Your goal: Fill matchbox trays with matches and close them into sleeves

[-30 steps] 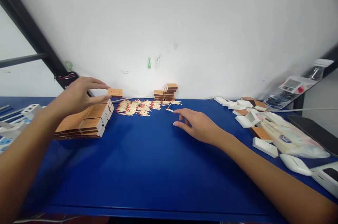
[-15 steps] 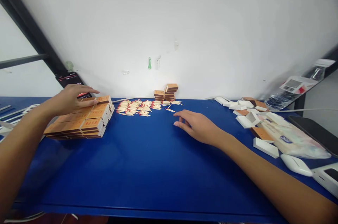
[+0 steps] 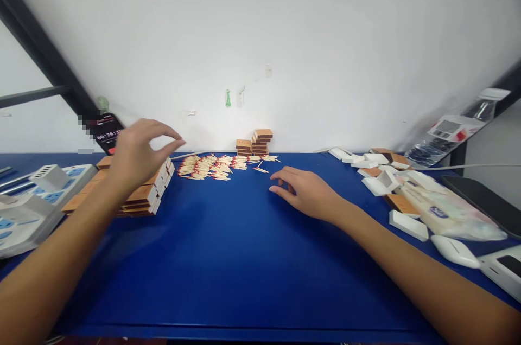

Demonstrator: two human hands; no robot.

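My left hand (image 3: 140,149) is raised over the right end of a stack of matchboxes (image 3: 142,193), partly hiding it with the forearm. Its thumb and forefinger arch toward each other, tips close, with nothing visible between them. Low over the blue table, my right hand (image 3: 303,190) has its fingers loosely curved and the thumb apart, holding nothing. Just beyond its fingertips lie a few loose matches (image 3: 260,169). A wide heap of red-tipped matches (image 3: 207,166) spreads between the hands, farther back. Behind it, a small pile of matchboxes (image 3: 261,141) stands by the wall.
White matchbox trays (image 3: 408,225) and brown sleeves (image 3: 401,205) lie scattered at right, beside a tissue pack (image 3: 451,209), a dark phone (image 3: 484,204) and a white case (image 3: 455,251). A plastic bottle (image 3: 456,131) leans behind. A power strip (image 3: 61,198) sits at far left.
My left hand has moved right and up off the matchbox stack, its thumb and forefinger drawing closer together. My right hand has barely moved. More of the power strip shows at left.
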